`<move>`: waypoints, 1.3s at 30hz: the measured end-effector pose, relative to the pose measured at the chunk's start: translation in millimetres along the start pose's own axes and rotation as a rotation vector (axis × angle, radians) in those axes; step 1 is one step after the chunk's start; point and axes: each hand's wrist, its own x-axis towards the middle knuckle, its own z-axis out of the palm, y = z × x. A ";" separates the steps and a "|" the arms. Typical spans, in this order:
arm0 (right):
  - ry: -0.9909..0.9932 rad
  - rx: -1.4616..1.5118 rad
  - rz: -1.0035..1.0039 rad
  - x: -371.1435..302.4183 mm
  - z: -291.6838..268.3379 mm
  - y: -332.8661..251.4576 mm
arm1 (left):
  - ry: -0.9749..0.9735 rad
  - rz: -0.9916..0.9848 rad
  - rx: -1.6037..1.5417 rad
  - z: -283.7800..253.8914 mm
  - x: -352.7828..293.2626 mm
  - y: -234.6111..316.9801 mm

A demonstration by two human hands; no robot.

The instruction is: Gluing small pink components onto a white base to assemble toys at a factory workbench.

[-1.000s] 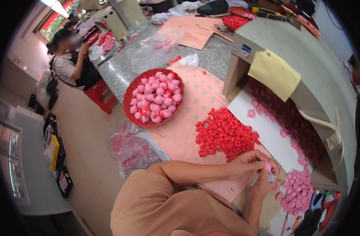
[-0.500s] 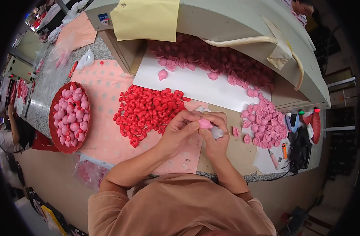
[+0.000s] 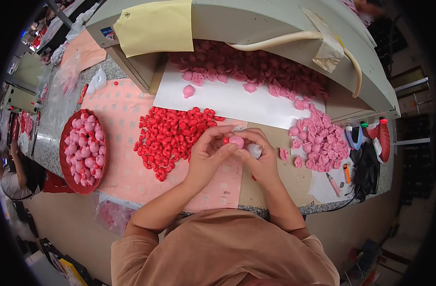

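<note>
Between my two hands, above the table, is a small pink ball-shaped piece (image 3: 236, 141). My left hand (image 3: 209, 151) is closed, its thumb and fingers pinching the ball from the left. A small red part (image 3: 225, 140) shows at those fingertips, against the ball. My right hand (image 3: 262, 155) is closed too, its fingertips on the ball's right side. Tucked in the right palm is a whitish translucent squeeze bottle (image 3: 254, 151), partly covered by fingers. Just left of my hands lies a heap of red bow-like parts (image 3: 168, 136).
A red bowl (image 3: 65, 177) at left holds pink balls with red parts. Pink pieces are heaped at right (image 3: 320, 143) and under the grey metal hood (image 3: 261, 21). A glue tube (image 3: 333, 185), an orange lighter (image 3: 347, 173) and a black bag (image 3: 365, 169) lie at right.
The pink piece has turned between my fingers and shows a rounder side. A red part now appears at my left fingertips. The whole view has shifted slightly.
</note>
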 end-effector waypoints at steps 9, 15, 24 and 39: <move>-0.032 0.430 0.305 -0.1 -2.2 2.8 | 0.037 0.105 0.230 4.7 -1.8 4.1; -0.009 0.329 0.212 -2.7 2.1 5.9 | 0.034 0.077 0.233 2.5 -1.7 2.9; 0.016 0.410 0.150 -6.4 6.3 13.0 | 0.032 0.116 0.267 0.0 -5.8 2.1; 0.071 0.215 0.111 -3.9 -0.8 5.5 | -0.072 -0.043 0.078 -3.1 7.1 12.1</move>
